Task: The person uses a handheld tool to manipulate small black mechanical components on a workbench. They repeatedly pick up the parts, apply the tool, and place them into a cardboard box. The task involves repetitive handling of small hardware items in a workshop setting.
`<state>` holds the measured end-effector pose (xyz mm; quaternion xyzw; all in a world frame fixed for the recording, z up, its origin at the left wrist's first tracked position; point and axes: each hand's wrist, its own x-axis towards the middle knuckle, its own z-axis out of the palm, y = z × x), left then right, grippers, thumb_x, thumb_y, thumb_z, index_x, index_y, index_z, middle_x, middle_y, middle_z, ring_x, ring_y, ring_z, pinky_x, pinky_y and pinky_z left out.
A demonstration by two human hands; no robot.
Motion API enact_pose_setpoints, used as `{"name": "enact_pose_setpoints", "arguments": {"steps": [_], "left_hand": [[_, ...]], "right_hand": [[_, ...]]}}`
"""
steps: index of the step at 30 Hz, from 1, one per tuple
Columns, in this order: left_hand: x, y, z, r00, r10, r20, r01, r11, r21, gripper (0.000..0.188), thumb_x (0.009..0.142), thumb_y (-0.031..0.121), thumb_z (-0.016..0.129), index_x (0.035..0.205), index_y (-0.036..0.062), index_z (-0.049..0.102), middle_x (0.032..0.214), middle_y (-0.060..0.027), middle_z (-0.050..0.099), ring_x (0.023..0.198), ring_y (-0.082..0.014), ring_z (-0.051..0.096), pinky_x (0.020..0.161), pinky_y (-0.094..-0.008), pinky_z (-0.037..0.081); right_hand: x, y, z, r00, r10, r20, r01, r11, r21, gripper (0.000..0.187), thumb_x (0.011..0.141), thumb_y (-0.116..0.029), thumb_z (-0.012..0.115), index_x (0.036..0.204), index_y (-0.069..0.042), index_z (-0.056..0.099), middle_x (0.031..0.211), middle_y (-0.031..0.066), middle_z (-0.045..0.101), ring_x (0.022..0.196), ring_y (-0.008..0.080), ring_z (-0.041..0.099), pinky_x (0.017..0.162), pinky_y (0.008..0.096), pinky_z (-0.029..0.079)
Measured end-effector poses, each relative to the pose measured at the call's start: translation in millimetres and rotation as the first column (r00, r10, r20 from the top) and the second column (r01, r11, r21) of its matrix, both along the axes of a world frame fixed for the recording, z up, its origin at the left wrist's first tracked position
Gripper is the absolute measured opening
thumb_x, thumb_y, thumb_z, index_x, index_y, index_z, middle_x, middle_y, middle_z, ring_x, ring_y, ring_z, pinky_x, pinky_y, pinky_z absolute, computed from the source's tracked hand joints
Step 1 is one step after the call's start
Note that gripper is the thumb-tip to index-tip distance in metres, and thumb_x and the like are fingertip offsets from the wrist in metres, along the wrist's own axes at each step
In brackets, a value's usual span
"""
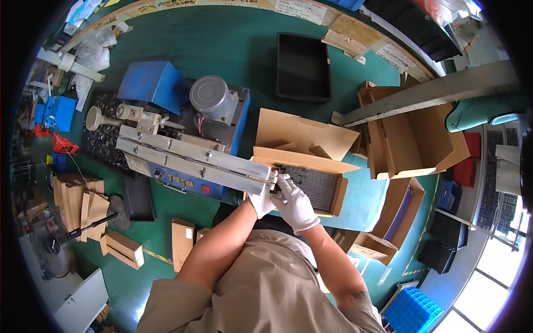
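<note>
Both my hands wear white gloves and meet at the right end of a long metal rail (191,161) on the bench machine. My left hand (261,203) is under and against the rail's end, its fingers closed and partly hidden. My right hand (295,208) is close beside it, fingertips bent together around something small and dark that I cannot make out. Just beyond and to the right of my hands stands an open cardboard box (341,195), holding rows of small dark parts (316,186).
The machine has a blue cover (147,86), a round silver motor (210,95) and a red switch (206,189). A black tray (303,66) lies farther back. Empty cartons (411,141) stand at the right under a slanted beam (422,91). A fan (51,243) is at the left.
</note>
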<state>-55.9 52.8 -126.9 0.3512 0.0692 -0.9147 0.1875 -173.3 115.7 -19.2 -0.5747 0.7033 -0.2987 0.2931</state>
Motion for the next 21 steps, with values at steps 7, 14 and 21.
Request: {"name": "enact_pose_setpoints", "arguments": {"steps": [7,14,21], "left_hand": [[6,0,24,0.997,0.072,-0.005,-0.072,0.994,0.087,0.019,0.101,0.026,0.062,0.11,0.0108,0.061,0.106,-0.0076,0.067,0.098,-0.0206,0.065,0.078,-0.036,0.057],[34,-25,12,0.988,-0.086,0.126,0.119,0.953,-0.28,0.019,0.099,0.028,0.063,0.097,0.0097,0.063,0.078,-0.0022,0.064,0.063,-0.0161,0.059,0.053,-0.0261,0.047],[80,-20,30,0.951,-0.144,0.272,0.18,0.977,-0.111,0.023,0.103,0.032,0.053,0.105,0.0113,0.061,0.082,-0.0033,0.064,0.065,-0.0123,0.06,0.05,-0.024,0.043]], "right_hand": [[1,-2,-4,0.992,-0.059,-0.108,0.071,0.992,0.106,0.025,0.087,-0.013,0.072,0.112,-0.009,0.072,0.095,0.0166,0.071,0.085,0.0362,0.069,0.075,0.04,0.056],[-45,13,-23,0.873,-0.487,-0.012,0.477,0.85,0.223,0.019,0.095,-0.019,0.065,0.102,-0.004,0.073,0.095,0.0195,0.072,0.09,0.0364,0.069,0.082,0.0407,0.054],[-37,52,-37,0.971,0.126,-0.203,-0.034,0.913,0.406,0.03,0.088,-0.032,0.072,0.104,-0.008,0.067,0.098,0.016,0.069,0.093,0.0379,0.069,0.079,0.0483,0.056]]}}
